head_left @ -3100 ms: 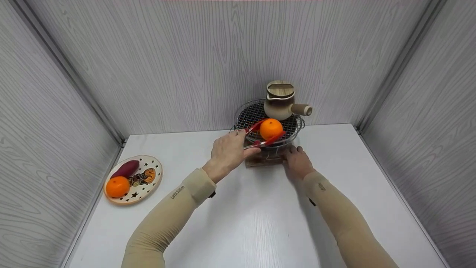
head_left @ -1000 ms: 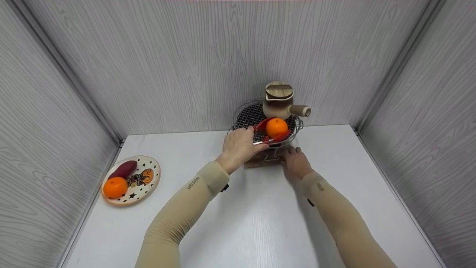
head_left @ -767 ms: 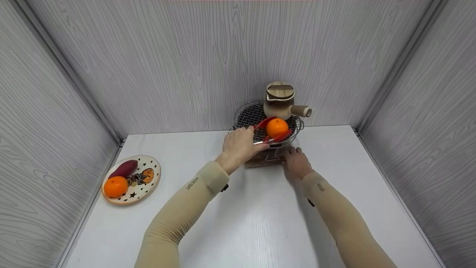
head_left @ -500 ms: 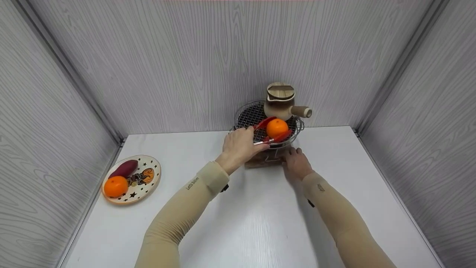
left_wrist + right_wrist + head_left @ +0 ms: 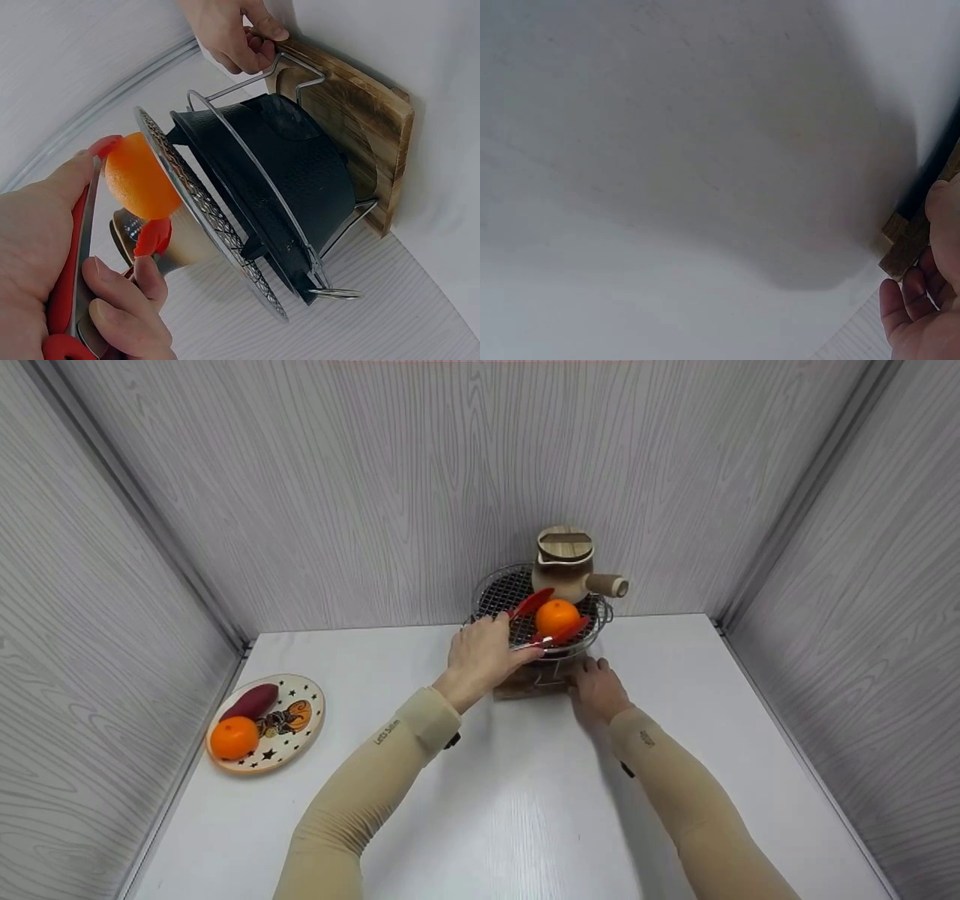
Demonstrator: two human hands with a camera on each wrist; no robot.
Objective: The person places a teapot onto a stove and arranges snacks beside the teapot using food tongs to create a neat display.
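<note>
My left hand (image 5: pixel 484 656) holds red-tipped tongs (image 5: pixel 534 604) over the round wire grill (image 5: pixel 501 592). Between the parted tong tips, an orange (image 5: pixel 557 617) rests on the mesh; in the left wrist view one tip overlaps its upper edge and the other lies close to its lower side. Under the grill, a black stove (image 5: pixel 289 176) in a wire frame stands on a square wooden board (image 5: pixel 360 97). My right hand (image 5: pixel 600 690) grips the board's near right corner, thumb on top. Behind the orange sits a brown-and-cream pot (image 5: pixel 555 583) with a wooden lid and side handle.
At the left of the white table (image 5: pixel 517 810) lies a star-patterned plate (image 5: pixel 300 739) bearing a second orange (image 5: pixel 234 737) and a purple sweet potato (image 5: pixel 253 702). Grey wood-grain panels (image 5: pixel 375 495) enclose the table at the back and both sides.
From three seconds to one second ago, my left hand moved right with the tongs and orange. Since half a second ago, the tong tips have spread wider around the orange. My right hand stays put.
</note>
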